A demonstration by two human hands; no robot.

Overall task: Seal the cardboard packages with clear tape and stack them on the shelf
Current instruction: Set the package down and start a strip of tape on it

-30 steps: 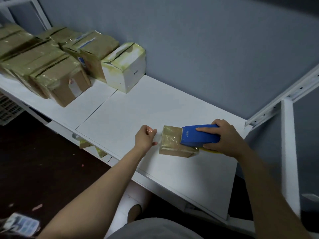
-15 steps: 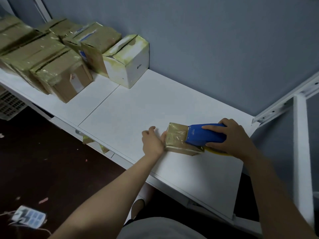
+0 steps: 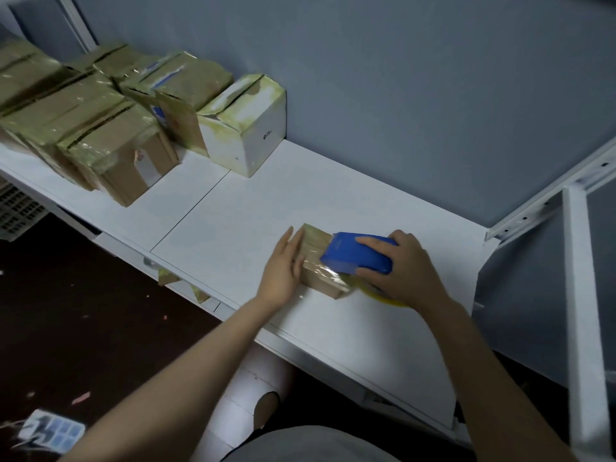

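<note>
Grey clothing (image 3: pixel 300 445) is seen at the bottom edge, and two bare forearms reach forward from it over a white shelf (image 3: pixel 300 195). To the lower left, a dark floor (image 3: pixel 83 311) is littered with small scraps, and a small white and blue object (image 3: pixel 50 431) lies on it; what it is cannot be told.

Near the front edge of the shelf, a small cardboard package (image 3: pixel 321 278) wrapped in shiny clear tape is lying flat. The left hand (image 3: pixel 281 271) is held with its fingers straight and together, pressed flat against the package's left side. The right hand (image 3: pixel 405 265) is curled round a blue tape dispenser (image 3: pixel 353 253), which is set on top of the package's right part. A yellowish tape roll (image 3: pixel 390 296) is partly seen under that hand.

Farther back on the left, a group of taped brown boxes (image 3: pixel 100 128) is packed closely on the shelf, with a taped white box (image 3: pixel 246 128) just beside them against a grey wall (image 3: pixel 400 78). A white metal upright (image 3: pixel 583 311) is seen at the right.
</note>
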